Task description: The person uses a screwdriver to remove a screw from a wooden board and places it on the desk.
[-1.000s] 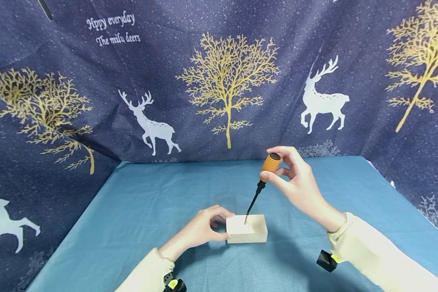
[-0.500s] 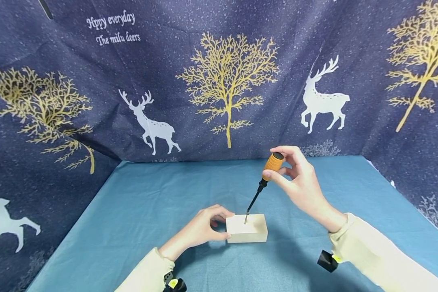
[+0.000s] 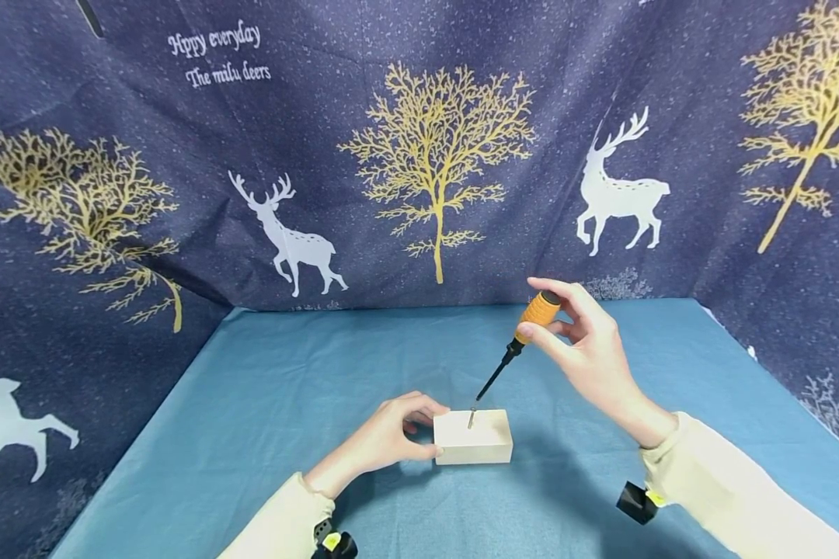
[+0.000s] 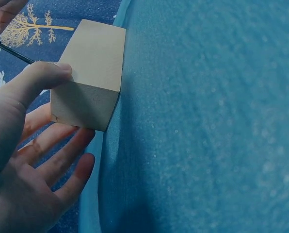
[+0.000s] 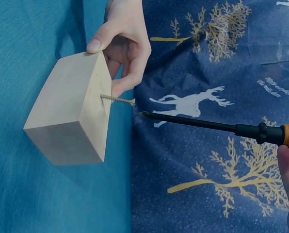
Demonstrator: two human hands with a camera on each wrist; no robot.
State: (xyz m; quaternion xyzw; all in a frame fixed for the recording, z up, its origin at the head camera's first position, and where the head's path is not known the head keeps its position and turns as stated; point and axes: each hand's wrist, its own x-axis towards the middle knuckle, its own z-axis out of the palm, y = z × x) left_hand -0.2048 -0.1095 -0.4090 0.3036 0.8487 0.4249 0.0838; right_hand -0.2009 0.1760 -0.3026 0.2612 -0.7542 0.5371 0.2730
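Observation:
A pale wooden block (image 3: pixel 474 449) lies on the cloth, its left end pinched between the thumb and fingers of my left hand (image 3: pixel 384 435). From its top face a screw (image 5: pixel 118 100) sticks up at a slight lean, its threads largely exposed. My right hand (image 3: pixel 590 353) grips the orange handle of a screwdriver (image 3: pixel 509 355) between thumb and fingers. The black shaft slants down to the left, and in the right wrist view its tip stands a short gap off the screw head. The left wrist view shows the block's end face (image 4: pixel 81 104) between thumb and fingers.
Blue cloth (image 3: pixel 308 365) covers the table. Behind it hangs a dark blue backdrop (image 3: pixel 391 194) printed with white deer and golden trees. Black wrist cameras (image 3: pixel 636 503) sit below both sleeves.
My right hand has shifted right, drawing the screwdriver tip up off the screw head and tilting the tool further. My left hand, the block and the screw stay in place.

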